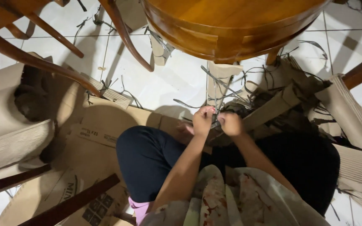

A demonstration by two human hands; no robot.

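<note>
I sit on the floor with my knees in dark trousers. My left hand (202, 120) and my right hand (231, 124) meet in front of me, both pinched on a thin grey packing strap (218, 98) that runs up toward the wrapped table leg (219, 81). The strap is wound around cardboard on that leg. More loose straps (256, 86) tangle to the right of my hands. A folded strip of cardboard (273, 106) lies just right of my right hand.
A round wooden table (231, 25) hangs over the scene. Curved wooden chair legs (42, 65) cross the upper left. Flattened cardboard boxes (84, 142) cover the white tile floor (164, 79); corrugated rolls (9, 146) lie left and corrugated sheets (352, 113) right.
</note>
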